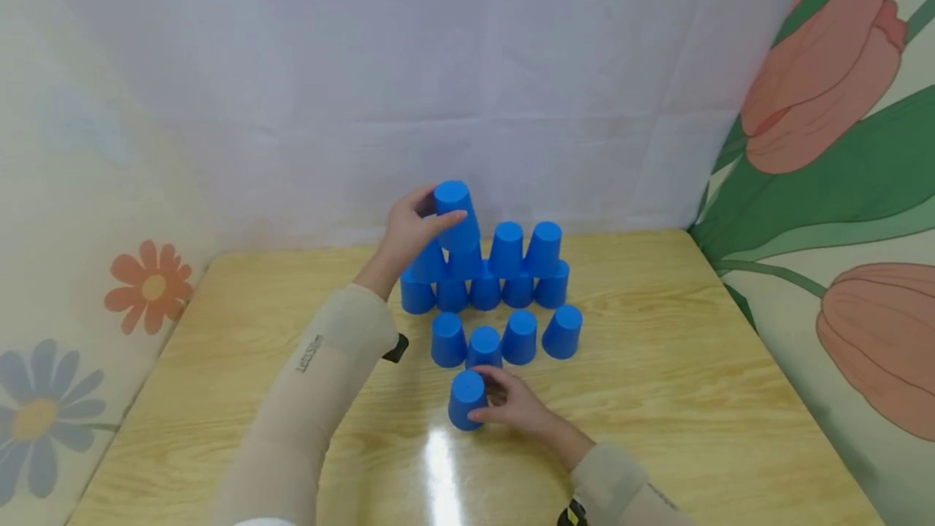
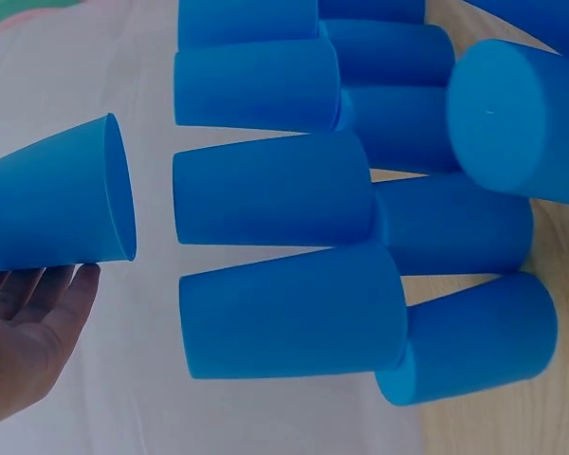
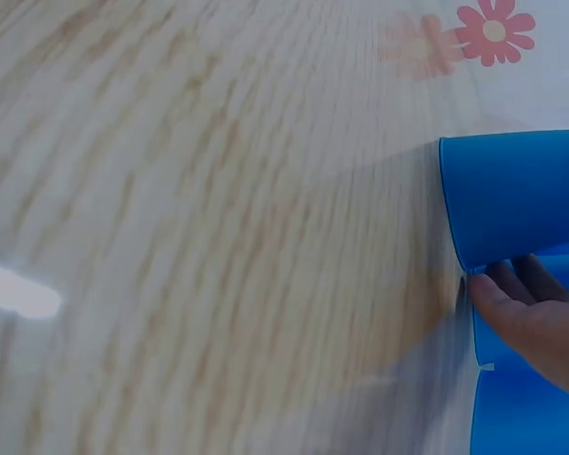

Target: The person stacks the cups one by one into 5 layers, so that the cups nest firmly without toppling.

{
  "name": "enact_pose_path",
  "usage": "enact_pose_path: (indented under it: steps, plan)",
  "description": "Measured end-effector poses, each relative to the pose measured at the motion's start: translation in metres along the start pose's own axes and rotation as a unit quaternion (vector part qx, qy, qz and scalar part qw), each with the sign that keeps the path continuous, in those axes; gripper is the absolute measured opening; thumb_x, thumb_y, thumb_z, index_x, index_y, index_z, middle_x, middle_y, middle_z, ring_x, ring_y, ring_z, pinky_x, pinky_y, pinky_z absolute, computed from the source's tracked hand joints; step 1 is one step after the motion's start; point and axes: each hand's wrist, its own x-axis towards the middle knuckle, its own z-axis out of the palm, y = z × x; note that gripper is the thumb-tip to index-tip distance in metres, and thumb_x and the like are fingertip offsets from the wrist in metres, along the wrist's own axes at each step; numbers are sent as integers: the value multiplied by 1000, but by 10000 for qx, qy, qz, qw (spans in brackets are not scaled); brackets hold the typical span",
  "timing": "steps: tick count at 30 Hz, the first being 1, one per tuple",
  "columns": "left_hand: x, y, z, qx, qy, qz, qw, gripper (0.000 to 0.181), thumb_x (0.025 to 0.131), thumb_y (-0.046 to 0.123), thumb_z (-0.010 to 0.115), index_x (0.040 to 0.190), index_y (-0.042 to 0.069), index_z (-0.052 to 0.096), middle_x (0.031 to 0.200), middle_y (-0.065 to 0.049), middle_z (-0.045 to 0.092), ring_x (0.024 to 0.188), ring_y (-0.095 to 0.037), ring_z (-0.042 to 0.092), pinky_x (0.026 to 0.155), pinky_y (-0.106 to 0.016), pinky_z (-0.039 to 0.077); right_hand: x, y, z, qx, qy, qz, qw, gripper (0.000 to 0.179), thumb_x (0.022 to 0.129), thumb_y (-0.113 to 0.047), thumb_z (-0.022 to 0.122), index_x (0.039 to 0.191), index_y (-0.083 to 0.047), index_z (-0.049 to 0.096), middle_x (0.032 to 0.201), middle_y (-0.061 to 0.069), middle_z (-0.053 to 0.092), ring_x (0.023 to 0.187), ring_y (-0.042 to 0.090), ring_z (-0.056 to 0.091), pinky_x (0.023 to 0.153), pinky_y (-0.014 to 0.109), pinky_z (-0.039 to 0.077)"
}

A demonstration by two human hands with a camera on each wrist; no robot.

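Beige sleeves [image 1: 292,412] enter at lower centre. Left hand [image 1: 411,230] grips a raised cup [image 1: 456,200] mid-frame, above stacked cups [image 1: 506,252]; right hand [image 1: 517,406] grips a front cup [image 1: 466,393], lower centre. Wood-grain table [image 1: 650,396] shows glare [image 1: 442,477] at bottom; creased white backdrop [image 1: 511,63] behind, flowered walls [image 1: 811,88] at both sides.

The left hand [image 1: 411,227] holds an inverted blue cup [image 1: 454,199] above stacked cups [image 1: 485,291] — the right hand [image 1: 517,407] grips a nearer one.

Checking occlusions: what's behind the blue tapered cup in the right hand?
Head view: another upside-down blue tapered cup, top visible; right hand and held cup cover its lower part.
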Motion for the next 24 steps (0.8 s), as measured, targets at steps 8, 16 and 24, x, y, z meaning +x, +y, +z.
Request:
enact_pose_path:
  steps: [8,16,24]
  plan:
    - [23,-5,14,-3,-129,6,9999,63,71,46,64,127,23,43,123,1,46,111,-18,42,88,-38,38,8,19,5,-113,258,10,9996,55,78,-9,64,126,-2,38,123,11,43,114,30,38,91,46,32]
    - [-7,65,16,-95,-246,-601,9978,63,75,36,65,127,11,42,125,-6,45,113,-21,40,91,-36,35,3,3,10,-51,373,74,9993,51,77,-6,63,123,0,41,123,15,43,115,35,36,93,49,29]
    - [1,62,27,18,-200,-744,9970,61,74,37,65,127,15,43,123,-4,46,112,-20,42,90,-36,37,-1,-4,11,-109,409,93,9991,49,77,-6,63,122,-1,43,122,15,44,115,33,37,93,47,29]
